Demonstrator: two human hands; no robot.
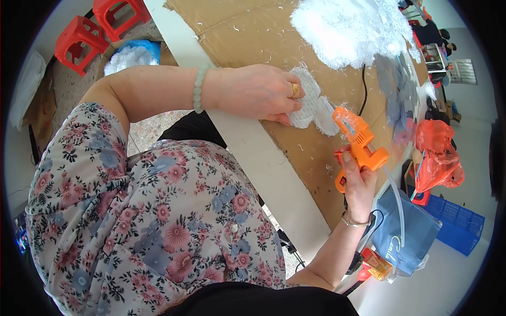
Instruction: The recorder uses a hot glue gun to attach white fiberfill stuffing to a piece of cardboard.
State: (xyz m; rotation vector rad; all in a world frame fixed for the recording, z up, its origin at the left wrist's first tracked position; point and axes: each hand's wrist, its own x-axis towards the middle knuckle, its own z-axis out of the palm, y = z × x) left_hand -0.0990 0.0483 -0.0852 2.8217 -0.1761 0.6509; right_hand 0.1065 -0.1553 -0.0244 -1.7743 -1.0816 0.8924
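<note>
Left hand (258,92) flat, pressing white fuzzy piece (313,108) near bench edge; right hand (358,181) gripping orange glue gun (358,142), nozzle at piece's near end.

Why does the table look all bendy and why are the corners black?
In the head view, the fisheye lens curves the white table edge and leaves black corners. Daylight is soft and even, with hardly any shadows. The left hand on the white fluffy piece and the right hand holding the orange glue gun look sharp; the far rim smears.
</note>
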